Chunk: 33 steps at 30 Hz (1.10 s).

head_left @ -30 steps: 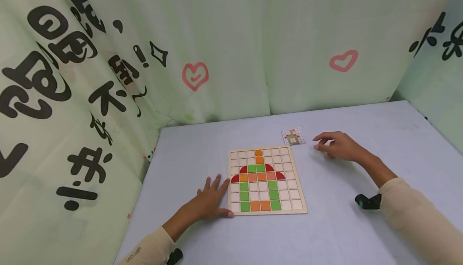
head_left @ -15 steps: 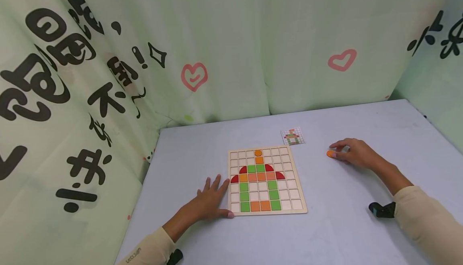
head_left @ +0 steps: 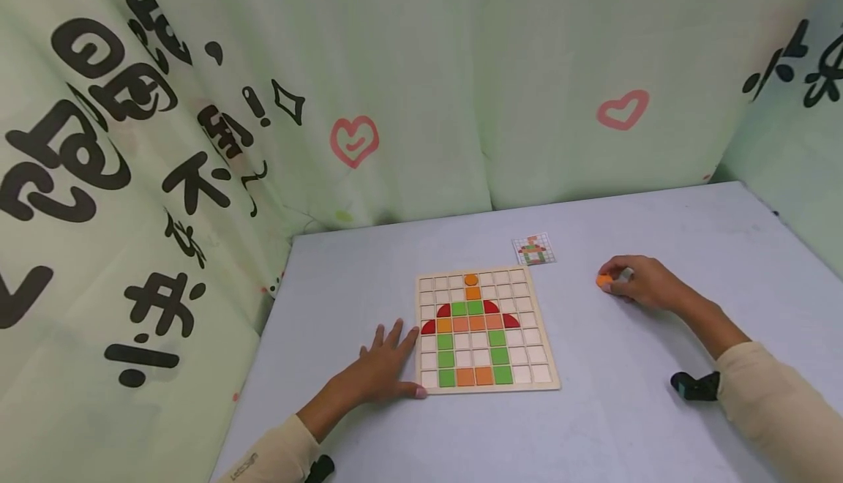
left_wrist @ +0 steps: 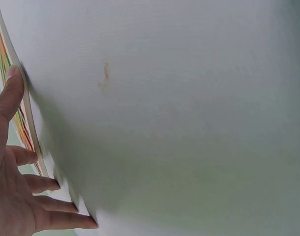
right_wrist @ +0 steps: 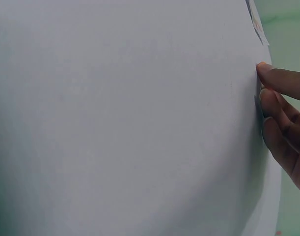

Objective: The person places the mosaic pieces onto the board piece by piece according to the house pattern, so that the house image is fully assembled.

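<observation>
A wooden grid board (head_left: 520, 355) lies on the table, set with green, orange and red flat tiles that form a figure topped by an orange disc (head_left: 470, 279). My left hand (head_left: 380, 367) rests flat with fingers spread, thumb and index finger at the board's left edge; in the left wrist view the thumb touches the rim (left_wrist: 34, 130). Right of the board, my right hand (head_left: 642, 282) pinches a small rounded orange piece (head_left: 602, 279) between thumb and index finger, close over the tabletop. Only a sliver of the piece shows in the right wrist view, at the fingertips (right_wrist: 268, 73).
A small printed card (head_left: 534, 249) with a similar figure lies just behind the board. Both arms carry dark wrist cameras (head_left: 694, 386). A pale green curtain (head_left: 421, 88) with black lettering and hearts hangs behind the white-covered table (head_left: 527, 439).
My right hand has moved right and slightly toward me, away from the card. The orange piece at its fingertips, not visible at first, now shows. The left hand and board have stayed put.
</observation>
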{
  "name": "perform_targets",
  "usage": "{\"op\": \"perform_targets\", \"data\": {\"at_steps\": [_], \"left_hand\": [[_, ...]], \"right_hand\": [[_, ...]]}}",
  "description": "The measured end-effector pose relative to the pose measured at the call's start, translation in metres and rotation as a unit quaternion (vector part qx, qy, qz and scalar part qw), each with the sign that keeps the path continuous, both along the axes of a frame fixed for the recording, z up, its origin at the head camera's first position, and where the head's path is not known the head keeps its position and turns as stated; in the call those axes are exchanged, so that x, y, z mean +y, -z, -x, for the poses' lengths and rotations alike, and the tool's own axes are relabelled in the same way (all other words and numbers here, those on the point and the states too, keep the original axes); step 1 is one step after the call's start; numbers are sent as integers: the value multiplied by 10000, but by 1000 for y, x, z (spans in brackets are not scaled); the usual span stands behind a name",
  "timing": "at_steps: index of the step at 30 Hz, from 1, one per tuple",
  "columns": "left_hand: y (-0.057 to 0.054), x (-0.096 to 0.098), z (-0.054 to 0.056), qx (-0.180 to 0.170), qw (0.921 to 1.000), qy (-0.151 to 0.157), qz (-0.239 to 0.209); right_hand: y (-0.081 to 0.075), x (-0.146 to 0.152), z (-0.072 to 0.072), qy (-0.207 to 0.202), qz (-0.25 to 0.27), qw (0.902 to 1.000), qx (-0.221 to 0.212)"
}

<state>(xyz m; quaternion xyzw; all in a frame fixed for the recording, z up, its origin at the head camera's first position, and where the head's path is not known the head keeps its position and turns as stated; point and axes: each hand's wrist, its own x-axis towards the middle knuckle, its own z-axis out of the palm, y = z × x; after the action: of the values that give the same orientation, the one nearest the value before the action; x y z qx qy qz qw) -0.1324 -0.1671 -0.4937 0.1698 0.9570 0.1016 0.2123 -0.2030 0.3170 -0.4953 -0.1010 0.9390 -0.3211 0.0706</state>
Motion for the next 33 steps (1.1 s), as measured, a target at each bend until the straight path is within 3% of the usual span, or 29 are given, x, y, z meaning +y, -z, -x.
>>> {"op": "perform_targets", "data": {"at_steps": [5,17,27,33], "left_hand": [[0,1,1,5,10000,-9,13],[-4,2,-1,-18,10000,-22,-38],[-3,2,-1,-41,10000,-23,-38],[0,1,0,-27,10000,-16,-21]], "right_hand": [[-1,-1,0,-61,116,9999,-13],[0,-7,3,-142,-301,9992,234],[-2,-18,5,-134,153,9998,-81],[-6,-28,6,-306,688,9965,-355]]}}
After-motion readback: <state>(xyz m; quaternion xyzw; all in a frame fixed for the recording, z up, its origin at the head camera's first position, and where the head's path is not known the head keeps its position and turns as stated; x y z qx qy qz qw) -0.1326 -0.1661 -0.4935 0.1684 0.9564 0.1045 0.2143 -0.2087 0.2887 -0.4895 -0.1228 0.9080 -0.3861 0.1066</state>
